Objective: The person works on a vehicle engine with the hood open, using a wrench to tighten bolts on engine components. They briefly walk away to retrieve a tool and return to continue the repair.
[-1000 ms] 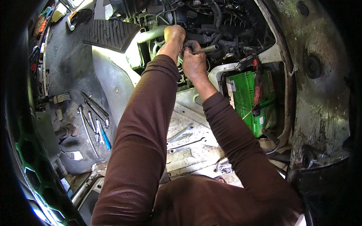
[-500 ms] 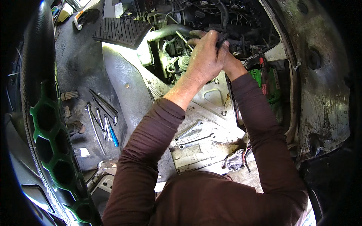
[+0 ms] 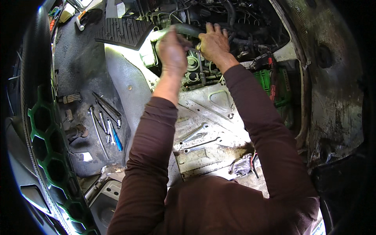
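My left hand point(image 3: 173, 55), smeared by motion, is at the end of the crossbar of a metal socket wrench point(image 3: 201, 66), and its fingers seem to be wrapped round the bar. The wrench's shaft drops toward the lower edge of the engine bay, where its tip is hard to make out. Beside the wrench's top is my right hand point(image 3: 216, 44), its fingers stretched forward over a thick grey hose point(image 3: 188, 29). The inner side of its palm lies close to the tool; I cannot tell whether they touch. A round metal engine part point(image 3: 192, 63) shows between my hands.
Several wrenches point(image 3: 201, 147) lie on the pale metal panel before the engine point(image 3: 250, 27). Loose tools and a blue-handled screwdriver point(image 3: 117, 140) rest on the dark floor mat at left. A ribbed pedal pad point(image 3: 124, 33), green case point(image 3: 263, 80) and steering wheel point(image 3: 43, 117) flank the space.
My hands, together over the engine before, have parted. The left has swung left and back toward me, and the right has shifted slightly left with its fingers spread. The wrench's shaft now shows.
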A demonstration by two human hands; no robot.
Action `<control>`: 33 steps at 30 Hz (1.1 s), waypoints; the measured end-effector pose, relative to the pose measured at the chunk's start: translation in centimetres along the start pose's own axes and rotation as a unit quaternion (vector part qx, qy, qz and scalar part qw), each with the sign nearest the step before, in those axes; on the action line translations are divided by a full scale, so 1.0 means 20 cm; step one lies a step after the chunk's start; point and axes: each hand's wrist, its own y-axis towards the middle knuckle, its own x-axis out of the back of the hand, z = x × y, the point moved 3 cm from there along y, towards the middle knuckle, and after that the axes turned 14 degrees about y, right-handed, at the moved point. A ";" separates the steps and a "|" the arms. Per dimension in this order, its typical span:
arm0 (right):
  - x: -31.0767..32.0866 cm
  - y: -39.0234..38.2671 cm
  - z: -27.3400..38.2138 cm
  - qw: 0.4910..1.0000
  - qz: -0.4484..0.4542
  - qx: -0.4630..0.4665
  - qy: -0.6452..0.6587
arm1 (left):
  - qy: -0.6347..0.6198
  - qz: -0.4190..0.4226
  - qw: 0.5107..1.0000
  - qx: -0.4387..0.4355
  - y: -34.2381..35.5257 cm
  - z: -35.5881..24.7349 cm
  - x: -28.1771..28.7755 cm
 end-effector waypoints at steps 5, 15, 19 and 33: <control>-0.02 0.00 -0.14 0.999 0.012 0.027 0.027 | -0.111 0.037 0.992 0.047 0.05 0.03 -0.05; 0.01 -0.01 -0.20 0.995 -0.021 0.095 0.013 | -0.091 0.037 0.995 0.033 0.03 0.04 -0.09; -0.01 0.02 -0.26 0.998 0.028 0.046 -0.015 | -0.036 -0.031 0.996 0.080 0.03 0.02 -0.17; 0.26 -0.12 -0.10 0.994 0.051 -0.057 -0.079 | -0.042 -0.057 0.971 0.230 0.46 0.28 -0.06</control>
